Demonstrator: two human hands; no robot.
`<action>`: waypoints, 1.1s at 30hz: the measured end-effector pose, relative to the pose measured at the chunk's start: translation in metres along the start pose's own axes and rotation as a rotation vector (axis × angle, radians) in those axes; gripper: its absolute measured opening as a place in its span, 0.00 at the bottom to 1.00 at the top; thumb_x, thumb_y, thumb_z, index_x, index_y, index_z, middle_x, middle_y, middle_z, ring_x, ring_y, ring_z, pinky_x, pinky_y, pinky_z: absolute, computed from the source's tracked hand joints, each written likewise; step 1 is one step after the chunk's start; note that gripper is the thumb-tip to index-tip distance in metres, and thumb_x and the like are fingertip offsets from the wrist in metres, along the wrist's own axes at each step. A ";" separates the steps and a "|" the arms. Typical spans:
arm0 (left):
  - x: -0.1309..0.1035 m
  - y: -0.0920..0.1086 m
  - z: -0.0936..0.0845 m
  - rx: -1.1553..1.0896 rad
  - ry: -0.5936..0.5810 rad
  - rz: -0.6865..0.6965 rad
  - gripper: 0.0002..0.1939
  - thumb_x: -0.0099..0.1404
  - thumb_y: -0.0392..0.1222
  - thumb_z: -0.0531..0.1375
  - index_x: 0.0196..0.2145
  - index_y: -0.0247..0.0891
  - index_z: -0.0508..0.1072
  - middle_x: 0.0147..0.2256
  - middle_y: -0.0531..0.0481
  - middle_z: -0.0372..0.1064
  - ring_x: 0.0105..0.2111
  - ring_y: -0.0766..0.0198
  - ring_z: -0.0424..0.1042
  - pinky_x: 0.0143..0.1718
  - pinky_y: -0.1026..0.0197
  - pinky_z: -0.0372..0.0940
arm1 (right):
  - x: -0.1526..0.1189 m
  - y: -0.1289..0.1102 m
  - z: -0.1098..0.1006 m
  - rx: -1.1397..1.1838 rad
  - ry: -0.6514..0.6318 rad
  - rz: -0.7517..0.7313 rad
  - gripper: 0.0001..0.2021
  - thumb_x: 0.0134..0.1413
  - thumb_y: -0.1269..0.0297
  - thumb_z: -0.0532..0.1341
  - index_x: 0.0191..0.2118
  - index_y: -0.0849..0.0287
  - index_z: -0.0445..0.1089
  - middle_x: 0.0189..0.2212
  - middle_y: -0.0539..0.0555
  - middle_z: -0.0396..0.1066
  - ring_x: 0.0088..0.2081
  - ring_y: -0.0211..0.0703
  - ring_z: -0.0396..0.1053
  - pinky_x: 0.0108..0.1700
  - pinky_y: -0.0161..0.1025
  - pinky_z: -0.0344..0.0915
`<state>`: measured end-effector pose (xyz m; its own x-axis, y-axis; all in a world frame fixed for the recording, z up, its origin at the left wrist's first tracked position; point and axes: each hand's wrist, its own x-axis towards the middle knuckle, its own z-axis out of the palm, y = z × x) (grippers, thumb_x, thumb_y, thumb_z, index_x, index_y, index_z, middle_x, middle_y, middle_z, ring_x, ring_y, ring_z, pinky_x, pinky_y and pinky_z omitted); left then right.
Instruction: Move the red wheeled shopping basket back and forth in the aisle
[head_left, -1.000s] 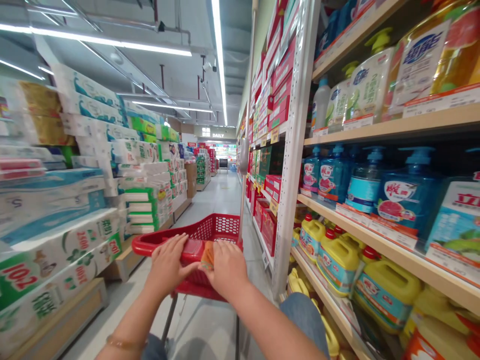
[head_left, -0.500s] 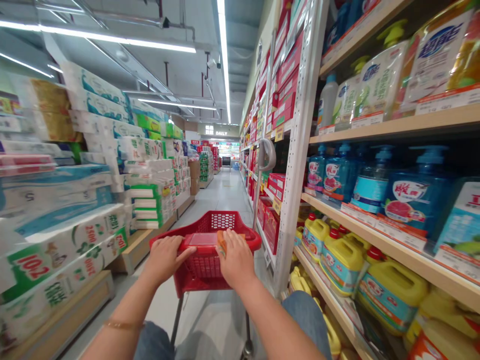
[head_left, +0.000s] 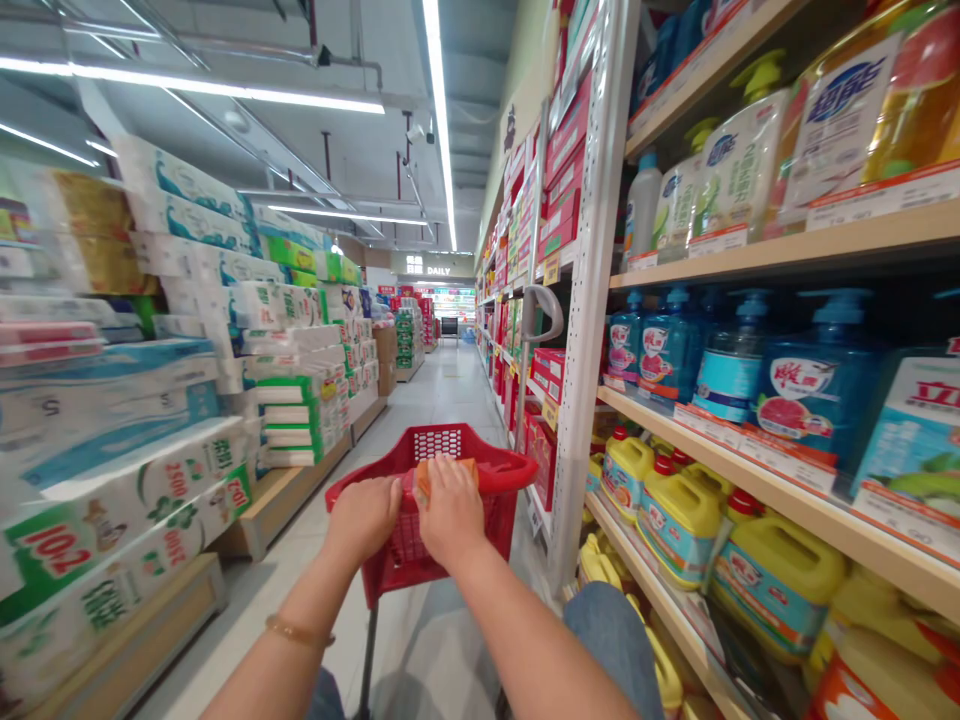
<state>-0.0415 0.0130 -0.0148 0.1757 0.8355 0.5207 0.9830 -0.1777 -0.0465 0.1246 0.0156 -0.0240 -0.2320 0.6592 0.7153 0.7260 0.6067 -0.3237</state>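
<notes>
A red shopping cart (head_left: 504, 482) with a perforated basket stands in front of me in the aisle. My left hand (head_left: 365, 518), with a bracelet on its wrist, is closed round the left part of the cart's handle. Close beside it, my right hand (head_left: 452, 515) presses an orange cloth (head_left: 469, 470) onto the handle. The cloth shows at the edges of my fingers; the rest of it lies hidden under the hand.
Packs of tissue paper (head_left: 161, 470) are stacked on low wooden platforms at the left. Shelves of blue pump bottles (head_left: 817, 390) and yellow detergent jugs (head_left: 686, 525) run close on the right. A white metal upright (head_left: 592, 260) stands beside the cart. The tiled aisle (head_left: 439, 385) stretches ahead.
My left hand has slid right along the handle, its thumb drawn in. The right hand and cloth have moved slightly left, so my hands are closer together. The cart has shifted right.
</notes>
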 end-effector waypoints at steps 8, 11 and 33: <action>0.001 0.006 -0.005 0.015 -0.052 -0.043 0.27 0.70 0.49 0.39 0.37 0.36 0.76 0.34 0.40 0.77 0.37 0.55 0.76 0.38 0.57 0.63 | 0.004 0.054 -0.029 -0.104 0.023 0.211 0.23 0.64 0.62 0.50 0.59 0.69 0.63 0.58 0.64 0.63 0.61 0.51 0.58 0.63 0.47 0.49; 0.004 0.018 -0.004 0.043 -0.091 -0.058 0.28 0.70 0.49 0.39 0.38 0.35 0.76 0.33 0.38 0.77 0.36 0.54 0.76 0.37 0.57 0.63 | 0.008 0.047 -0.025 -0.132 0.016 0.229 0.23 0.63 0.62 0.52 0.58 0.71 0.63 0.59 0.65 0.62 0.61 0.52 0.57 0.64 0.48 0.48; -0.006 0.045 -0.009 0.109 -0.060 -0.046 0.26 0.70 0.44 0.39 0.33 0.36 0.75 0.28 0.39 0.76 0.27 0.50 0.75 0.28 0.55 0.61 | 0.004 0.008 -0.018 0.004 -0.065 -0.039 0.21 0.63 0.57 0.52 0.57 0.60 0.65 0.58 0.57 0.65 0.61 0.46 0.57 0.63 0.44 0.50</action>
<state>0.0015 -0.0049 -0.0119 0.1303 0.8718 0.4722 0.9895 -0.0841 -0.1178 0.1412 0.0152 -0.0121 -0.3013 0.6624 0.6859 0.7129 0.6342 -0.2993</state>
